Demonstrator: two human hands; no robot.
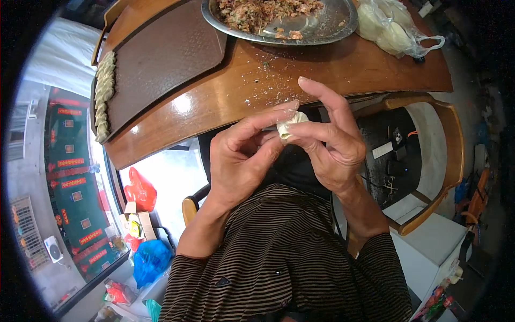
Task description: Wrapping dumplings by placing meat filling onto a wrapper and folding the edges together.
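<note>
Between my two hands, just off the near edge of the wooden table, is a partly pleated dumpling with a pale wrapper. My left hand holds it from the left, thumb below and fingers behind. From the right, the thumb and a finger of my right hand pinch its edge, while another finger points up and away. A fold at the dumpling's lower left gapes slightly; its filling is hidden. Beyond my hands stands a steel basin with minced filling.
A brown tray at the left carries a row of pleated dumplings along its far-left edge. At the back right lies a plastic bag of round wrappers. White flour specks dot the table. A wooden chair stands at the right.
</note>
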